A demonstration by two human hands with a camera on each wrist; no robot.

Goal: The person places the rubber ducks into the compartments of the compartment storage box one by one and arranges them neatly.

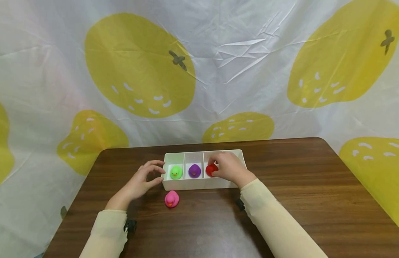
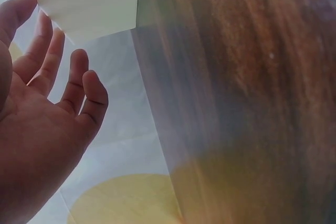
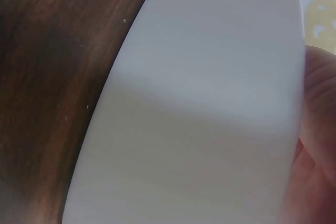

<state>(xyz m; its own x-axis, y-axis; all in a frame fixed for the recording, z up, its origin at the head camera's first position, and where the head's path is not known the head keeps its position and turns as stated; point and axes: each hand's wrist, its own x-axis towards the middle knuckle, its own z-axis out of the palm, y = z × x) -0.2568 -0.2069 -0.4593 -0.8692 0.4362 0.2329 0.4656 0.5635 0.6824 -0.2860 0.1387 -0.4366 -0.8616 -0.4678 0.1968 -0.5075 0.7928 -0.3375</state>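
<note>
A white divided box point(image 1: 193, 185) stands on the table, its front wall filling much of the right wrist view. A green rubber duck point(image 1: 176, 172) sits in its leftmost compartment and a purple one point(image 1: 194, 171) in the compartment beside it. My right hand point(image 1: 231, 167) reaches over the rim and pinches a red rubber duck point(image 1: 210, 170) in the third compartment; the hand hides the box's right part. Fingertips of my left hand point(image 1: 142, 182) touch the box's left end, fingers spread and loosely bent. In front of the box's left corner lies a pink rubber duck point(image 1: 171, 199).
The brown wooden table point(image 1: 302, 193) has rounded far corners. Behind it hangs a pale cloth point(image 1: 238, 86) printed with yellow fruit. A small black device point(image 1: 130, 225) is worn at the left wrist, another point(image 1: 240, 204) at the right.
</note>
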